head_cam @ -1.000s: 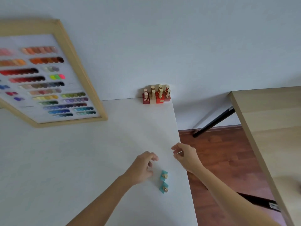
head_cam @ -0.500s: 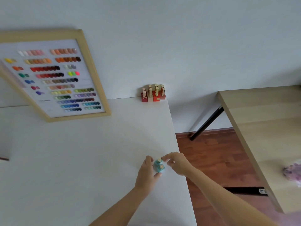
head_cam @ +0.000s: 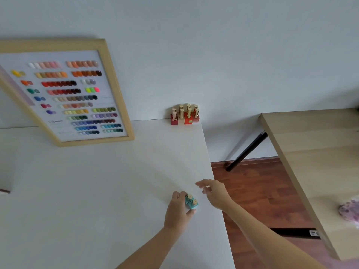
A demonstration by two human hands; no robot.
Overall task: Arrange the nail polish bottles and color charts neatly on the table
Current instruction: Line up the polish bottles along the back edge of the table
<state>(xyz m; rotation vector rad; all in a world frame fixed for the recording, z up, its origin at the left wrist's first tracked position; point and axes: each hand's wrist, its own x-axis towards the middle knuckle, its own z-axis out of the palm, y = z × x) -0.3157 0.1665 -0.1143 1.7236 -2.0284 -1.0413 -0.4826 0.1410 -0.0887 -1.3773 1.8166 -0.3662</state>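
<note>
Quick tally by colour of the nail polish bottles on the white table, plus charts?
Teal bottles, by the left hand: 2
Red-and-pale bottles, back corner: about 8, partly hiding each other
Framed color chart: 1
Total: about 11

Two teal bottles [head_cam: 191, 202] — one color chart [head_cam: 66, 94].

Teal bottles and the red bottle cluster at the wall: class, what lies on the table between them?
Nothing: the head view shows bare white table between the teal bottles and red bottles.
</note>
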